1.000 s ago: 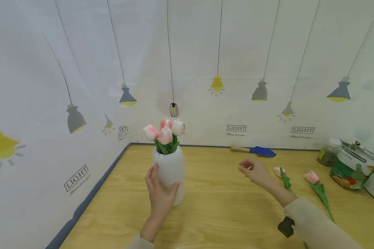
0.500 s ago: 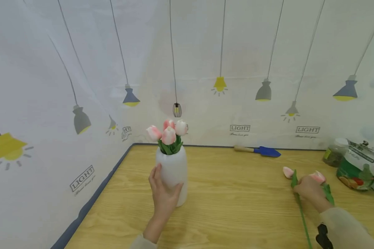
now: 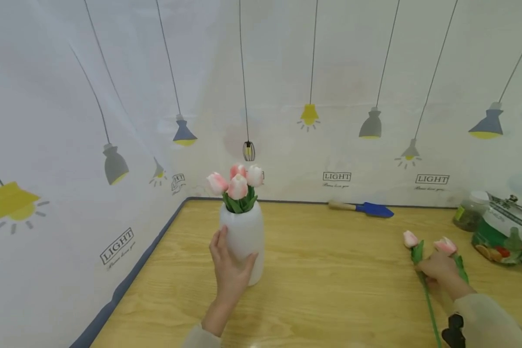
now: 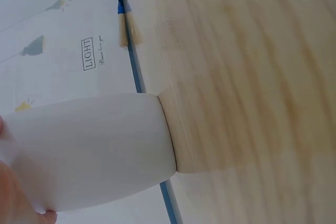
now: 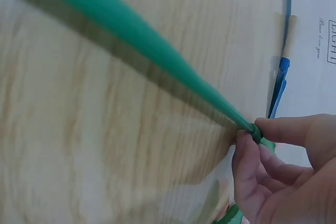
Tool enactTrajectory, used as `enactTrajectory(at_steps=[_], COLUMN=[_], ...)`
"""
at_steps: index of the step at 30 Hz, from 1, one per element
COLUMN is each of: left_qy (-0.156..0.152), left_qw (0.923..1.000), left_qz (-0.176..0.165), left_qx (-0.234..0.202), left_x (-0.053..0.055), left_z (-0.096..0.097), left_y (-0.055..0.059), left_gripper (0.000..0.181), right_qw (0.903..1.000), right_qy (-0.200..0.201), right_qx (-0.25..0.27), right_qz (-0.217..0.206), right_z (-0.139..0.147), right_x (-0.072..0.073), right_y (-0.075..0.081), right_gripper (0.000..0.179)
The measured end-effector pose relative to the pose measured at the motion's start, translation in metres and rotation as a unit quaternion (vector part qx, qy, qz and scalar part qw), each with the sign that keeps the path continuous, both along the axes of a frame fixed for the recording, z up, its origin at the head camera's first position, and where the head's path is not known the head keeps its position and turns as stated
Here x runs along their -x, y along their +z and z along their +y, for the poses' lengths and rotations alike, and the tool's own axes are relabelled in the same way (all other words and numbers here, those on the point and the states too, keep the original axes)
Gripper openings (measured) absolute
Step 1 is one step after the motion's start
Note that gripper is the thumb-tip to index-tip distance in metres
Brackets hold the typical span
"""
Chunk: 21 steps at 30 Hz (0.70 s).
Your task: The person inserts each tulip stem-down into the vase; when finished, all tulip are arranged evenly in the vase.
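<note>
A white vase (image 3: 245, 237) stands upright on the wooden table, several pink-and-white tulips (image 3: 238, 186) in its mouth. My left hand (image 3: 230, 270) grips the vase's side, thumb and fingers spread round it; in the left wrist view the base of the vase sits on the wood. At the right, my right hand (image 3: 441, 268) pinches the green stem (image 5: 173, 61) of a single tulip (image 3: 411, 239) just below its leaves. Another tulip (image 3: 445, 245) lies close beyond that hand, partly hidden by it.
A blue-bladed trowel (image 3: 374, 210) with a wooden handle lies along the back edge. At the back right are a lidded jar (image 3: 471, 212) and a green-and-white bag (image 3: 502, 234). A printed cloth wall (image 3: 278, 145) borders the table behind and at left.
My right hand has moved right and down to the loose tulips and taken one by the stem, shifting its bloom slightly right. My left hand stays on the vase.
</note>
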<state>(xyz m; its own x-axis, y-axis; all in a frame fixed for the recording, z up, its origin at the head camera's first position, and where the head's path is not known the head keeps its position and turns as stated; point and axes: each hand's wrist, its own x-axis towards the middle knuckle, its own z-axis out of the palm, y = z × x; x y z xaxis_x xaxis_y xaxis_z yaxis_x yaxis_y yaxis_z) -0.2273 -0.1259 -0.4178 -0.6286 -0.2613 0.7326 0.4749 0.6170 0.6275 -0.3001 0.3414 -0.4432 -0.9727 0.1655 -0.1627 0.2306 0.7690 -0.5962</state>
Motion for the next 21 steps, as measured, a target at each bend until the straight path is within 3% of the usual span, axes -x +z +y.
enactTrajectory(at_steps=[5, 9, 12, 18, 21], left_qy=[-0.002, 0.001, 0.005, 0.018, 0.013], left_qw=[1.0000, 1.0000, 0.9998, 0.9992, 0.9997], left_qz=[0.000, 0.004, 0.019, 0.034, 0.022], left_qx=[0.003, 0.006, 0.009, 0.012, 0.000], left_x=[0.000, 0.000, 0.001, 0.004, 0.003], left_z=[0.004, 0.005, 0.005, 0.003, 0.003], left_y=[-0.001, -0.001, 0.000, -0.002, -0.002], left_gripper=[0.091, 0.092, 0.092, 0.092, 0.093], right_qw=[0.9928, 0.9786, 0.9713, 0.9574, 0.9414], right_qy=[-0.020, -0.011, 0.018, 0.083, 0.134], right_qx=[0.117, 0.205, 0.236, 0.256, 0.267], right_qz=[-0.014, -0.009, 0.020, 0.104, 0.156], right_z=[-0.006, -0.038, -0.079, -0.183, -0.226], right_x=[0.002, 0.005, 0.013, 0.022, 0.018], right_y=[-0.001, 0.020, 0.047, 0.120, 0.161], right_gripper=[0.015, 0.040, 0.051, 0.036, 0.031])
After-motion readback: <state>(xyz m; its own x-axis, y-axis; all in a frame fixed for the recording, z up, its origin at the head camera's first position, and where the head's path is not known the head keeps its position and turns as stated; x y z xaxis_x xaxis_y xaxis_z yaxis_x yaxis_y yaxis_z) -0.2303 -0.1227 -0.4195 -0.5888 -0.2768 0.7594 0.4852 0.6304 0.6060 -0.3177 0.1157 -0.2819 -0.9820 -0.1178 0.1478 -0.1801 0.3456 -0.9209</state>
